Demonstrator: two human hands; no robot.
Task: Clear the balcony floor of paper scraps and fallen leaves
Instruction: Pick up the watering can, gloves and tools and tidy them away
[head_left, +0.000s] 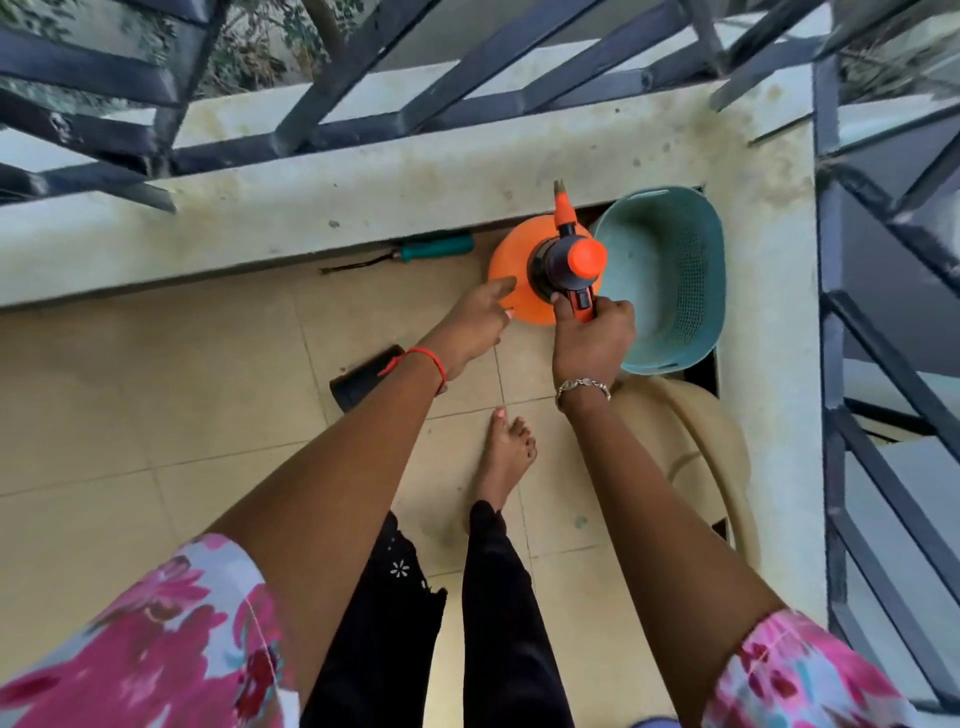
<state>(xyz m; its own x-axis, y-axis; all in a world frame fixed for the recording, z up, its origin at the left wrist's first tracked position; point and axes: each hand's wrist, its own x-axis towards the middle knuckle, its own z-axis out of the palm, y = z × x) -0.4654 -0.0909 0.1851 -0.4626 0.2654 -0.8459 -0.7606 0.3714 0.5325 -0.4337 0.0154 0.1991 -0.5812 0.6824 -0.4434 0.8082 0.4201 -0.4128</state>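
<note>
An orange pressure sprayer bottle (511, 265) with a black and orange pump head stands by the low balcony wall. My right hand (592, 338) grips the sprayer's orange handle from the near side. My left hand (475, 325) touches the left side of the bottle's orange body with its fingers straight. No paper scraps or leaves show on the beige tiled floor (156, 415).
A teal perforated basket (670, 280) stands right of the sprayer. A beige plastic chair (706, 457) sits below it. A green-handled tool (431, 245) lies under the wall ledge. A black cylinder (363, 379) lies on the tiles. My bare foot (506, 452) is on the floor. A dark metal railing (857, 364) borders the balcony.
</note>
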